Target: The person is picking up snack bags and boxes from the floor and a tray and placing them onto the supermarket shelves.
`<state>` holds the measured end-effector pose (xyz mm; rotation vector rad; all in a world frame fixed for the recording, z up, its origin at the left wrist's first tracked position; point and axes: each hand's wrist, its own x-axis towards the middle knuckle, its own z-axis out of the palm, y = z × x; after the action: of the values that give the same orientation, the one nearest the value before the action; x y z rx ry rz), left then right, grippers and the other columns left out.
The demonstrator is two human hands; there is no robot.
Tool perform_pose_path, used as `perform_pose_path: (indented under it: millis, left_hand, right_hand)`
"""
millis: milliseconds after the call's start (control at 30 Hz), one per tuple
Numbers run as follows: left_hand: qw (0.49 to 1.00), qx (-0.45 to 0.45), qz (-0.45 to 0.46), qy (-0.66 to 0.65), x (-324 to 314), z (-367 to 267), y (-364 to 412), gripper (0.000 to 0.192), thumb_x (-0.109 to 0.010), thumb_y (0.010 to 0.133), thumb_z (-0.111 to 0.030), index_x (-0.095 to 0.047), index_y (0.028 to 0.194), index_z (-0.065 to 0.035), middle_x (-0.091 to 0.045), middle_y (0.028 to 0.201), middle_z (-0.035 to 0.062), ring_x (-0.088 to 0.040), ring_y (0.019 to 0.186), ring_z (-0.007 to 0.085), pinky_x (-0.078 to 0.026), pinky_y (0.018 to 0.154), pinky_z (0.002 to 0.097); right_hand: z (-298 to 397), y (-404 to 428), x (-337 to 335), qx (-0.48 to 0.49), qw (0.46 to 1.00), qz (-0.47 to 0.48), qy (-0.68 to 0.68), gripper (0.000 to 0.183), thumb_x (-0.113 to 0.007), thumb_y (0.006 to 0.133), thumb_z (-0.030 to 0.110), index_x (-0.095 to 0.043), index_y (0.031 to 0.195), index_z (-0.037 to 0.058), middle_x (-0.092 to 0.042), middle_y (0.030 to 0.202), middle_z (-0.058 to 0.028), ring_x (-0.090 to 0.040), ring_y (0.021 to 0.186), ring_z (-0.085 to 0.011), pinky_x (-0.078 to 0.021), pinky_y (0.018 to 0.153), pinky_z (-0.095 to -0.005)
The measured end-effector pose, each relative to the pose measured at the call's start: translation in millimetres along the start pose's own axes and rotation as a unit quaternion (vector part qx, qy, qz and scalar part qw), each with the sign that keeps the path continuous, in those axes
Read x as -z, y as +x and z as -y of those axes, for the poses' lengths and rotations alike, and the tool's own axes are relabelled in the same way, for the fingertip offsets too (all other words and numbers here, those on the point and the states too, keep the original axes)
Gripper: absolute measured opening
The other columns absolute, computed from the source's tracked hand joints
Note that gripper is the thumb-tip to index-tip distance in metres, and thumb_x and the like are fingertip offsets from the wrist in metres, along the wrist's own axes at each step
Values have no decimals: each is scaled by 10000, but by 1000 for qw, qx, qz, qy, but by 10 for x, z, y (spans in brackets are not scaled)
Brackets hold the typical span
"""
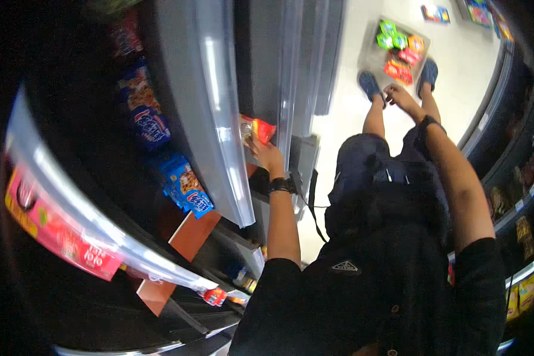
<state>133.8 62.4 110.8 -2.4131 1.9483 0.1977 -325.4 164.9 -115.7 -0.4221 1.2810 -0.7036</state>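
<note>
My left hand reaches into a shelf at the left, its fingers on a red and yellow snack packet. Part of the packet is hidden behind the clear shelf-edge strip. My right hand hangs over the floor between my feet, fingers loosely bent and apart, with nothing visible in it. Just beyond it, a shallow grey bin stands on the floor. Inside are green packets, an orange packet and red packets.
Other shelf levels carry dark blue snack bags, light blue snack bags and a pink box. Along the right runs another shelf unit with yellow bags. A blue packet lies on the pale floor.
</note>
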Motion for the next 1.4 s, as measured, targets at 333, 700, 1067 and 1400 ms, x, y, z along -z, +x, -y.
perform_pose_path:
  millis: [333,700,1067,1400]
  left_hand:
    - [989,-143,-47,-9,328,-508,231,613,-575,861,-29,-432,1457,-18,-507,1414,282,-510,1277,454,-383,1079,513]
    - [977,54,82,-189,31,193,677,604,-610,888,-215,-448,1436,-20,-448,1489,221,-374,1386,396,-273,1160,477]
    - [987,-103,-69,-106,-142,1078,1024,430,-679,690,-19,-654,1119,10,-600,1300,229,-480,1284,438,-296,1135,556]
    - [986,-40,-125,-101,-178,1373,1013,445,-634,767,-22,-654,1210,10,-532,1407,252,-428,1363,423,-280,1160,579]
  right_hand:
    - [-389,-424,-69,-139,985,-51,-88,396,-543,973,326,-637,1110,-34,-676,854,-149,-642,750,-223,-513,681,-332]
    - [-260,-383,131,-136,990,0,-42,230,-461,991,184,-596,1066,13,-597,835,-50,-580,758,-143,-485,699,-287]
    - [-601,-499,788,-189,975,-116,-35,306,-462,819,2,-639,1068,-14,-626,734,-93,-613,641,-186,-503,577,-304]
    - [-486,-650,900,-146,986,-74,-41,313,-521,793,59,-604,1095,49,-574,791,-9,-557,690,-112,-447,664,-237]
